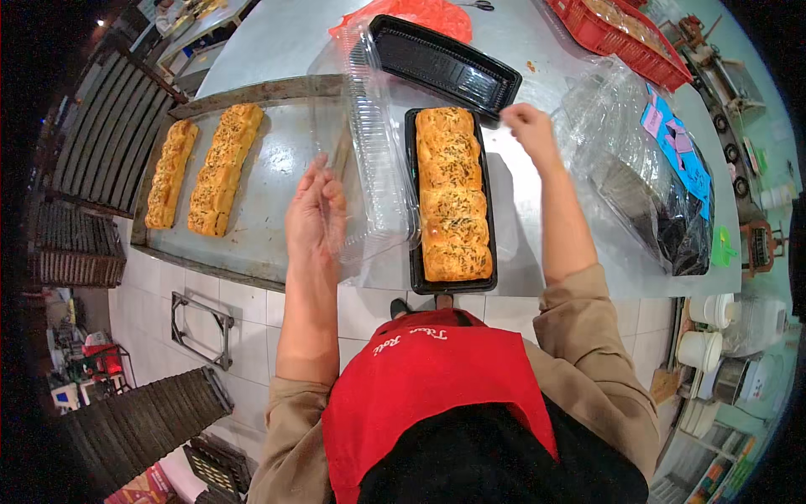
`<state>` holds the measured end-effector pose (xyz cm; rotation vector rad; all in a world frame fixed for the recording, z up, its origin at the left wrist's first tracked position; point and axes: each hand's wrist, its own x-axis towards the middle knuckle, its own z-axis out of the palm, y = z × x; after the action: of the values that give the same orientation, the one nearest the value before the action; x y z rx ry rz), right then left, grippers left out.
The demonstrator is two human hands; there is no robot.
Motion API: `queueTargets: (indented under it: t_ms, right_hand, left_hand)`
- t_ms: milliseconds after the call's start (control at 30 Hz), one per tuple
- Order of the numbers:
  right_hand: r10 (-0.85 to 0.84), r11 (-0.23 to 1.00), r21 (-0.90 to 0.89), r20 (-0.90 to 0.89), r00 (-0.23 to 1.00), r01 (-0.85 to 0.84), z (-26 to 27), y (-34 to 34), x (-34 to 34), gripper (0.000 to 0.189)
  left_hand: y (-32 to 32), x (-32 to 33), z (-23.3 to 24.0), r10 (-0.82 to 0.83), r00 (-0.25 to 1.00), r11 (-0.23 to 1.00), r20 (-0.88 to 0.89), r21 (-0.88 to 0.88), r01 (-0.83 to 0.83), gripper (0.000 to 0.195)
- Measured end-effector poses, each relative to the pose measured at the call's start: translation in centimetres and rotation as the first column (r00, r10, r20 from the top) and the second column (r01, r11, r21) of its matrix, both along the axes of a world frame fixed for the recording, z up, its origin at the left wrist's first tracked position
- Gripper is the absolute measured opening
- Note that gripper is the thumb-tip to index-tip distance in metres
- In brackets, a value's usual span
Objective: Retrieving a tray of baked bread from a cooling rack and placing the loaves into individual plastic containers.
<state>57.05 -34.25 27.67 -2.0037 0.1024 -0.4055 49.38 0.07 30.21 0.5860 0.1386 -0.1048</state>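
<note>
My left hand point(318, 211) grips the edge of a clear plastic lid point(384, 157), tilted on its side above the table. Right of the lid, a long golden bread loaf point(453, 201), scored across and sprinkled with dark seeds, lies in a black plastic tray point(454, 287). Another black tray point(447, 63), with nothing inside, sits askew just beyond the loaf. My right hand point(532, 135) is raised with fingers bent together at that tray's near right corner; whether it touches the corner is unclear. Two similar loaves point(225, 170) point(171, 173) rest on a metal baking tray point(277, 170) at left.
At right lies a clear plastic bag point(630, 170) around stacked black trays. Beyond are a red crate point(620, 41), a red plastic bag point(409, 19) and scissors point(482, 5). The metal table point(522, 252) ends near my apron. Stacked baking trays point(113, 132) stand left.
</note>
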Motion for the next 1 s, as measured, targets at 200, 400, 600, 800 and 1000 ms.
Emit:
queueTargets:
  t_ms: [200, 400, 600, 800, 1000]
  right_hand:
    - [-0.279, 0.33, -0.943, -0.13, 0.952, -0.032, 0.4, -4.9, -9.1, 0.054]
    - [0.203, 0.837, 0.543, -0.186, 0.961, -0.071, 2.9, 5.6, -12.4, 0.051]
    - [0.018, 0.962, 0.269, -0.239, 0.971, 0.048, -1.3, 6.3, -11.8, 0.045]
    - [-0.048, 0.999, -0.008, -0.146, 0.988, 0.048, -1.8, 7.1, -13.7, 0.041]
    - [0.086, 0.925, -0.371, -0.014, 0.996, -0.085, 0.3, 8.3, -13.0, 0.043]
  left_hand:
    - [-2.7, -1.0, -0.1, 0.018, 1.0, 0.977, -0.023, 0.213, -0.013, 0.026]
    - [-9.3, -1.1, -3.2, -0.089, 0.994, 0.871, -0.064, 0.478, 0.109, 0.031]
    - [-7.8, -1.0, -6.1, -0.11, 0.993, 0.415, 0.046, 0.91, 0.004, 0.03]
    - [-7.6, -3.2, -5.1, -0.161, 0.977, 0.104, 0.143, 0.986, -0.127, 0.031]
    - [-7.4, -2.6, -4.8, -0.309, 0.875, 0.05, 0.374, 0.925, -0.377, 0.031]
